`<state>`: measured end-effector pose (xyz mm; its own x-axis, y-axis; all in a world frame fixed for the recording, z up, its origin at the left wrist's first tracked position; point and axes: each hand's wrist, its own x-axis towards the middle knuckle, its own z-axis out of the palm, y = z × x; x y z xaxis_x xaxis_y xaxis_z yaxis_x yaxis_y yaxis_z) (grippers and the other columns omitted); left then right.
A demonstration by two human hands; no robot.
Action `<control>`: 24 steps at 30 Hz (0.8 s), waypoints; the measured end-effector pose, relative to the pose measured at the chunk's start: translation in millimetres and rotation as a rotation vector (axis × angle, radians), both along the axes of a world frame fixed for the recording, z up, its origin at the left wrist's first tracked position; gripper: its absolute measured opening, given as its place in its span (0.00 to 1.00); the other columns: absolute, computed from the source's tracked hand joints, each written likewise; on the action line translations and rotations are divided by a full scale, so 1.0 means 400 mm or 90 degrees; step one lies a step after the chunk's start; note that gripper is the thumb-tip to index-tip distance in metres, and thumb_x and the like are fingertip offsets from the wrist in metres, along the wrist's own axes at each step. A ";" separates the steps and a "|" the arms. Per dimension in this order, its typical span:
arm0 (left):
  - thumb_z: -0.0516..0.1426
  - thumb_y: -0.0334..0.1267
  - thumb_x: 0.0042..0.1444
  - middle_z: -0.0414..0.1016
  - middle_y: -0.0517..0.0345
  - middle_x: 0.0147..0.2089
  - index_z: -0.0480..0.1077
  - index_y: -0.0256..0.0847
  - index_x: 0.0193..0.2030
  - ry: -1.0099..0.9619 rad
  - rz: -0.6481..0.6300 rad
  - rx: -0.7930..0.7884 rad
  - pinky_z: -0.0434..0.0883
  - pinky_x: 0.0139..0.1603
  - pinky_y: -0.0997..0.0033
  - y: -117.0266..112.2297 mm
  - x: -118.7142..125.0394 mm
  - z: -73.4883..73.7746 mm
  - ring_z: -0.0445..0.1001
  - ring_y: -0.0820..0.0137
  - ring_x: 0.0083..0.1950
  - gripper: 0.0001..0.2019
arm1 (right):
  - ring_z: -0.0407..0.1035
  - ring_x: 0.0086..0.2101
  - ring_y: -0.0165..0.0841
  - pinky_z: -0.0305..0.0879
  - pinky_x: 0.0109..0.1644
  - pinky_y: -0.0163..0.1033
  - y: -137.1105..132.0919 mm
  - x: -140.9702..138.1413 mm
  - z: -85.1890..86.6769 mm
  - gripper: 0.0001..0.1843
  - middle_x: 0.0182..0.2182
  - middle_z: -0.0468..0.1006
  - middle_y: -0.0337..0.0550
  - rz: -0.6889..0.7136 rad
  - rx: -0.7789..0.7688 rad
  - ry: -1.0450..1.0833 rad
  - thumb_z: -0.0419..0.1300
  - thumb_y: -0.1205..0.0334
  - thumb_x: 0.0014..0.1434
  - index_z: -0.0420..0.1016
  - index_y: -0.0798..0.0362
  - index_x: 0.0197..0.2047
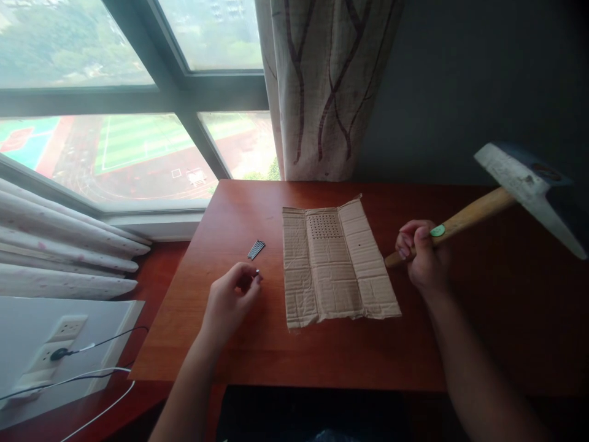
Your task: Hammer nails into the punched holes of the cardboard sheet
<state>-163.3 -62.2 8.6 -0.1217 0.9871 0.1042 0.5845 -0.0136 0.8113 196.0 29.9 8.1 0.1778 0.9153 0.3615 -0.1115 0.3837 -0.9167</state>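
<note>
Presently, left hand point(232, 298) pinches a likely nail point(257, 272) (mostly hidden); right hand point(426, 255) grips hammer point(483, 209) near its handle end. Judgement: set nail upright, tap lightly first.

We seem to be in a home or dormitory room; we cannot tell which. A reddish-brown wooden desk point(248, 347) stands by a large grey-framed glass window point(179, 92) and a pale fabric curtain patterned with dark branches point(322, 73). Outside, far below, we see a striped green sports field point(142, 141). White plastic wall sockets point(69, 327) are at left.
</note>
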 end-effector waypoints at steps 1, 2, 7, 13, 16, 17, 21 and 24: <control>0.61 0.38 0.59 0.77 0.60 0.33 0.72 0.40 0.37 -0.055 0.012 0.012 0.72 0.35 0.73 0.002 0.000 0.001 0.75 0.72 0.32 0.05 | 0.55 0.18 0.24 0.50 0.20 0.32 0.001 0.000 0.002 0.16 0.21 0.60 0.30 -0.004 0.004 0.004 0.63 0.46 0.66 0.73 0.50 0.37; 0.62 0.38 0.58 0.78 0.59 0.33 0.72 0.40 0.37 -0.107 0.029 0.025 0.74 0.36 0.73 0.006 0.003 0.007 0.76 0.71 0.33 0.05 | 0.53 0.17 0.23 0.49 0.19 0.32 0.002 0.001 0.004 0.15 0.21 0.60 0.29 -0.007 0.010 0.010 0.63 0.46 0.66 0.72 0.49 0.38; 0.68 0.37 0.54 0.82 0.56 0.37 0.77 0.38 0.44 -0.269 0.092 0.078 0.78 0.37 0.73 0.040 0.049 0.095 0.80 0.71 0.35 0.12 | 0.52 0.16 0.24 0.47 0.17 0.31 0.011 0.005 0.010 0.14 0.21 0.61 0.28 -0.001 0.035 0.022 0.64 0.49 0.66 0.65 0.47 0.37; 0.68 0.35 0.54 0.84 0.56 0.37 0.80 0.39 0.40 -0.272 -0.130 0.132 0.79 0.39 0.72 0.132 0.173 0.215 0.82 0.70 0.37 0.06 | 0.56 0.17 0.25 0.53 0.19 0.33 0.016 0.002 0.011 0.22 0.20 0.61 0.31 -0.044 0.046 -0.009 0.61 0.40 0.65 0.66 0.49 0.32; 0.65 0.34 0.57 0.84 0.56 0.36 0.81 0.39 0.40 -0.161 -0.236 0.136 0.77 0.37 0.73 0.204 0.237 0.212 0.81 0.71 0.36 0.04 | 0.53 0.16 0.24 0.50 0.18 0.32 0.014 0.000 0.009 0.23 0.19 0.60 0.29 -0.037 0.044 0.020 0.59 0.36 0.64 0.67 0.49 0.35; 0.64 0.34 0.58 0.84 0.58 0.34 0.81 0.40 0.39 -0.125 -0.257 0.131 0.76 0.36 0.73 0.226 0.253 0.204 0.80 0.71 0.34 0.04 | 0.52 0.16 0.24 0.48 0.17 0.31 0.014 -0.001 0.009 0.23 0.19 0.59 0.29 -0.033 0.043 0.029 0.58 0.36 0.65 0.65 0.48 0.35; 0.63 0.33 0.58 0.83 0.59 0.33 0.81 0.40 0.37 -0.025 -0.276 0.112 0.73 0.34 0.72 0.276 0.284 0.166 0.78 0.72 0.32 0.03 | 0.50 0.15 0.23 0.46 0.16 0.30 0.014 0.001 0.010 0.21 0.20 0.59 0.27 -0.027 0.031 0.029 0.58 0.38 0.66 0.61 0.46 0.35; 0.62 0.32 0.58 0.84 0.58 0.34 0.81 0.40 0.37 -0.007 -0.264 0.109 0.72 0.35 0.71 0.279 0.286 0.156 0.79 0.70 0.34 0.04 | 0.54 0.16 0.23 0.49 0.17 0.31 0.015 0.001 0.010 0.21 0.23 0.63 0.30 -0.046 0.035 0.013 0.58 0.40 0.67 0.63 0.48 0.34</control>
